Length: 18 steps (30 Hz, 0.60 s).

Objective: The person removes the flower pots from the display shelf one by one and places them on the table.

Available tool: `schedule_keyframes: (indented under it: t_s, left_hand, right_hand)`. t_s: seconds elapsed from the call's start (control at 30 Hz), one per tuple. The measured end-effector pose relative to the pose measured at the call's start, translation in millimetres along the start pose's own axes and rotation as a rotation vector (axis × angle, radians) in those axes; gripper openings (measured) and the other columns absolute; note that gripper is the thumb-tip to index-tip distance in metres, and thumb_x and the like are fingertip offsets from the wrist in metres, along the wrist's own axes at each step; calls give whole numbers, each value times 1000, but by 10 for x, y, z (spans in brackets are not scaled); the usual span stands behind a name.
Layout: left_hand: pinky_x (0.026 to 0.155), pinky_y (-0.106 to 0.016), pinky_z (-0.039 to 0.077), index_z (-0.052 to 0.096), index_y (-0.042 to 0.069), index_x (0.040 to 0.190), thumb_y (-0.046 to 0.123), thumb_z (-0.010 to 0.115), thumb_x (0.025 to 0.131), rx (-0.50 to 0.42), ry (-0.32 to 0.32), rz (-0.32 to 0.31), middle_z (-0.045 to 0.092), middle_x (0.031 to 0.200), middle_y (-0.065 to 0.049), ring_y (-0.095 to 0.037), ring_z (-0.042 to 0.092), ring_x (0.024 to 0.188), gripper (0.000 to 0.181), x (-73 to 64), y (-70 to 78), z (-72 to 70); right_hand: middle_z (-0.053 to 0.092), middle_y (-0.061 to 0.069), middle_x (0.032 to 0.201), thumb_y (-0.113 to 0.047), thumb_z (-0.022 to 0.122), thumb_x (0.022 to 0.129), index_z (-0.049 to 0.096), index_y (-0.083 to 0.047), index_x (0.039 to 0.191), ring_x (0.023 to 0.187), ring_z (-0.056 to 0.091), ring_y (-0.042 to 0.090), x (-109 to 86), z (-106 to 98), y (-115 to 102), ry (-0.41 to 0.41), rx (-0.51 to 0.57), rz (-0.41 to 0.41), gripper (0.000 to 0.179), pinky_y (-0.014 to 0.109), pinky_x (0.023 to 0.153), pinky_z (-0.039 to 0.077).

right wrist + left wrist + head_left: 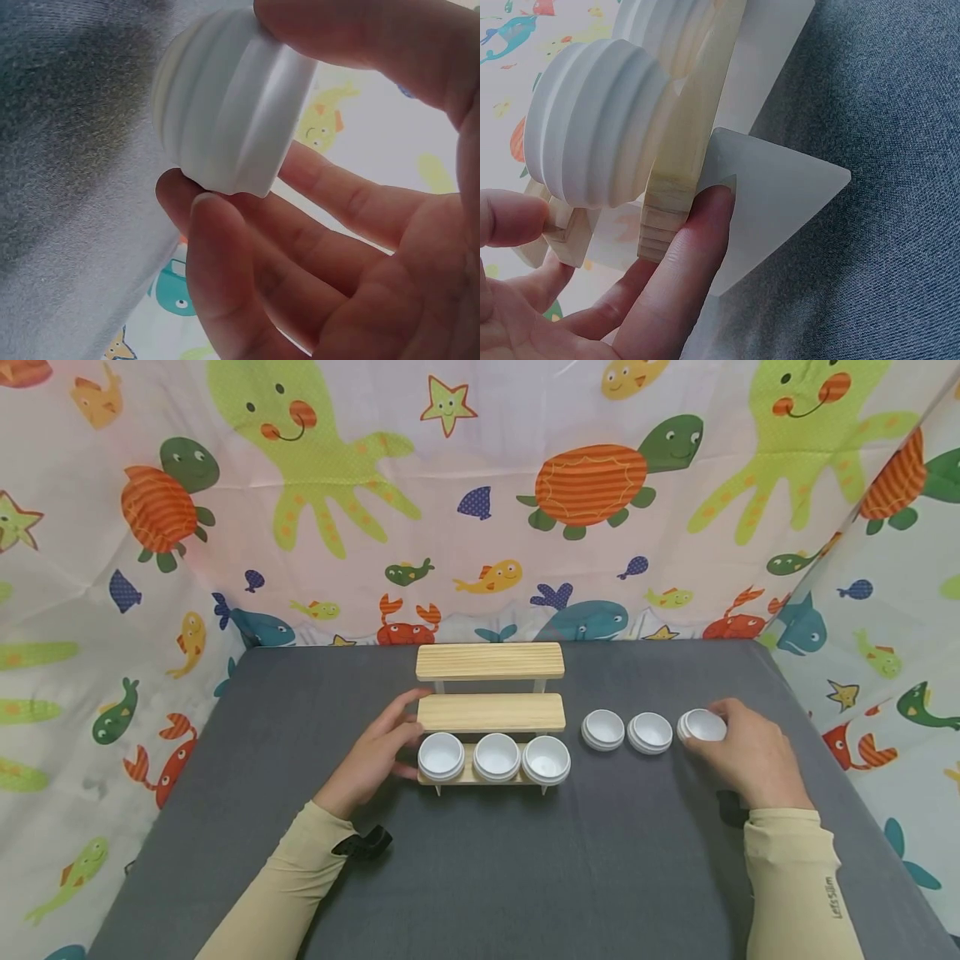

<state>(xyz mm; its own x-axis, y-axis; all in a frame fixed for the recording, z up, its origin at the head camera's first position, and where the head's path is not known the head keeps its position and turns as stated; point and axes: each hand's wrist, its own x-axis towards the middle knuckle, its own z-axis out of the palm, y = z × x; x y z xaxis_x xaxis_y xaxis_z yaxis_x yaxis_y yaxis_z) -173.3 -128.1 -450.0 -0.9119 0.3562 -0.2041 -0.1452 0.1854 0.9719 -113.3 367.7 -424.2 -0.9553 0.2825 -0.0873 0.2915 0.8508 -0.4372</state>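
Note:
My right hand (753,758) grips a small white ribbed bowl (703,725) at the right end of a row on the cloth. In the right wrist view, the thumb and fingers (225,262) are around this bowl (232,105). Two similar bowls, one (650,732) near it and another (603,729) farther left, stand beside it. My left hand (375,756) touches the left end of a three-step wooden rack (491,712), fingers spread across its steps. On the lowest step (667,210) sit three white bowls (497,756).
Grey cloth (525,868) covers the table. A printed curtain (480,527) with sea animals hangs behind and along both sides. The rack's clear supports (772,202) reach down to the cloth. Its top step (490,661) stands at the back.

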Motion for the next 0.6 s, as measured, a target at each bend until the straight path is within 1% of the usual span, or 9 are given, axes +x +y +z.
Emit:
schedule_keyframes:
  t_s: [0.03,0.2,0.6]
  left_hand:
    - [70,-50,67,44,41,161,22,51,109,-1,2,-3,56,148,-19,-40,63,123,55,0,2,2]
    - [70,-50,67,43,40,161,23,52,109,4,1,-3,55,149,-20,-40,63,124,56,-1,4,1]
    - [71,-49,67,41,36,164,24,52,109,10,-8,2,54,151,-21,-41,63,125,57,-7,20,2]
  right_hand:
    - [67,33,126,-41,78,92,57,5,141,103,64,46,3,5,3,-1,0,0,69,58,76,56]
    - [67,33,127,-40,78,93,57,5,141,103,64,47,16,22,15,-3,2,4,69,59,77,56]
    - [66,34,128,-40,78,93,55,6,142,107,62,49,27,25,19,-20,0,7,71,62,80,56]
